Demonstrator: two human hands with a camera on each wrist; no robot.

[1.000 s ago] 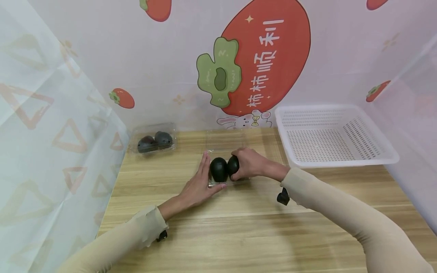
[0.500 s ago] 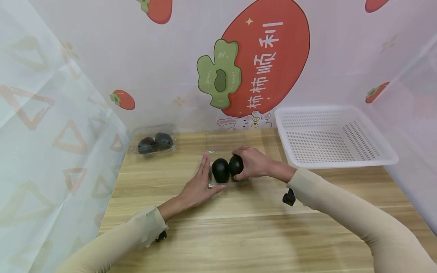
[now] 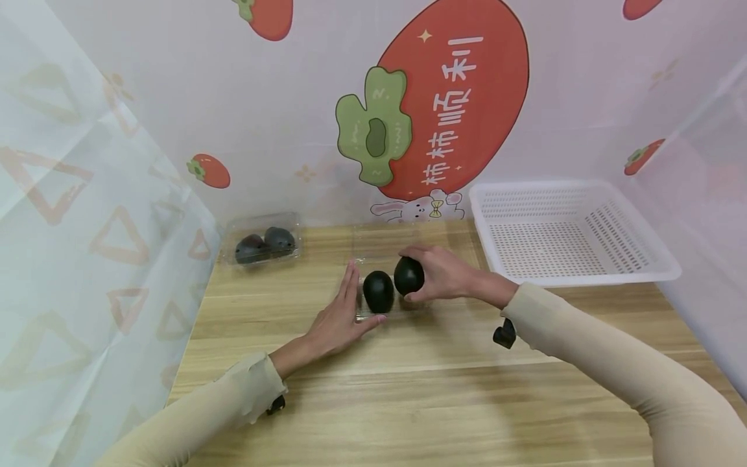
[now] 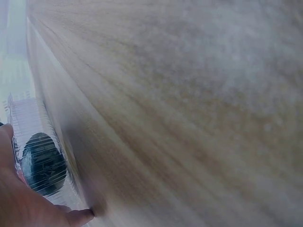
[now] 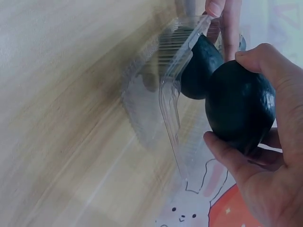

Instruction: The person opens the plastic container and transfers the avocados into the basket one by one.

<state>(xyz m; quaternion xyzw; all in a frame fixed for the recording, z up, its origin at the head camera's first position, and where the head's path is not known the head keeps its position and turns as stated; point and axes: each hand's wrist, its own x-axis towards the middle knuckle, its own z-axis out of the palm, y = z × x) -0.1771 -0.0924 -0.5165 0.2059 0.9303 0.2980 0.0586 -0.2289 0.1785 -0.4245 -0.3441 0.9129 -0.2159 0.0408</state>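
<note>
In the head view my right hand (image 3: 446, 272) grips a dark avocado (image 3: 409, 275) just above the right part of a clear plastic box (image 5: 168, 94). The right wrist view shows its thumb and fingers curled round this avocado (image 5: 239, 104). A second avocado (image 3: 378, 292) sits in the left part of the box. My left hand (image 3: 338, 319) rests against the box's left side with straight fingers, its thumb along the front edge. Through the box wall, the left wrist view shows an avocado (image 4: 44, 164) close to the left hand.
At the back left stands a clear box (image 3: 296, 250) with two dark avocados (image 3: 265, 244) inside. A white perforated basket (image 3: 583, 280) is at the back right, near the wall. The open box's transparent lid (image 3: 385, 241) lies behind it on the wooden table (image 3: 408, 402).
My right hand has lifted its avocado and moved slightly right, widening the gap to the second avocado. The left hand has stayed in place on the box.
</note>
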